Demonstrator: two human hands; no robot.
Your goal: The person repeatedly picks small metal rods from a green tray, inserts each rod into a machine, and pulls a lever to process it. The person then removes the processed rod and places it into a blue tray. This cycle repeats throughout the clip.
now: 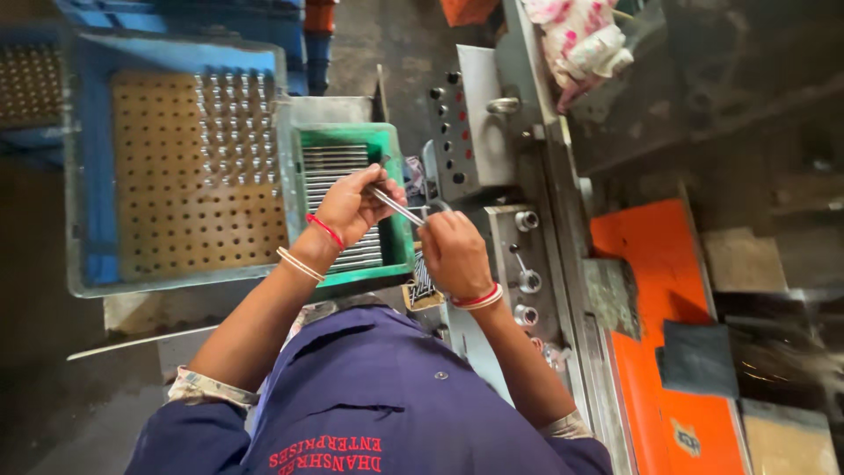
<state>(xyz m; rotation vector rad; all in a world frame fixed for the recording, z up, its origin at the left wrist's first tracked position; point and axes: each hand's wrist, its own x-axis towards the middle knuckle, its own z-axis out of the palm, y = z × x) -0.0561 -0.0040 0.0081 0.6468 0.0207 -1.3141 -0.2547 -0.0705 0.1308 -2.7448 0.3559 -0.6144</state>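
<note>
Holding a thin metal rod point(394, 205) between both hands, the person stands over a machine bench, seen from above. Left hand point(352, 204) is closed around the rod's upper end, fingers curled and pinching it, with a red thread and pale bangles at the wrist. Right hand point(453, 251) is closed at the rod's lower end, knuckles up, red and white bangles at its wrist; whether the fingertips grip the rod or only steady it I cannot tell. The rod runs slanted between the two hands, above the right edge of a green tray point(400, 198). That tray holds a packed row of similar grey rods point(330, 169) lying side by side. Just left of it sits a blue crate point(88, 167) lined with a tan perforated board point(176, 220); short metal pins point(233, 123) stand upright in the board's upper right holes, the other holes are bare. Right of the hands lies a grey control panel point(462, 132) with dark and red buttons, and below it a metal plate with round knobs point(526, 220). An orange machine cover point(655, 281) lies further right. A pink-patterned cloth point(580, 40) lies at the top. The person wears a dark blue shirt point(378, 396).
</note>
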